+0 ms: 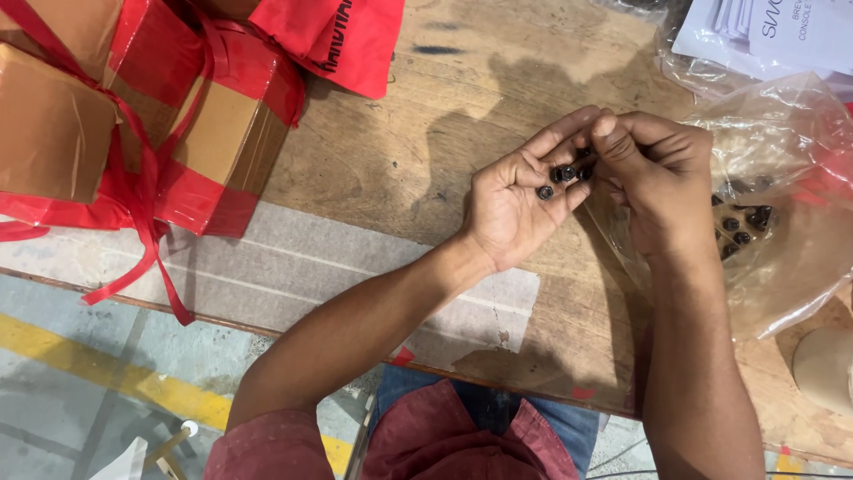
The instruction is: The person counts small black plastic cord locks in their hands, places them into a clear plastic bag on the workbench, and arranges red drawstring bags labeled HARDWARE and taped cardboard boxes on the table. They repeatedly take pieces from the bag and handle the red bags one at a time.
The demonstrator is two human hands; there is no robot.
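My left hand (520, 191) lies palm up over the wooden table (400, 151), fingers loosely cupped around three small black round parts (560, 176). My right hand (653, 169) is closed just to the right of it, its fingertips pinched at the left fingers, touching the black parts there. What the pinch holds is hidden. Behind my right hand lies a clear plastic bag (791, 231) with several more small black parts (742, 222) inside.
Brown cardboard boxes (204, 133) wrapped in red tape and red ribbon sit at the table's left. A red bag (342, 36) lies at the top. White printed papers in plastic (773, 31) are at the top right. A pale round object (826, 364) sits at the right edge.
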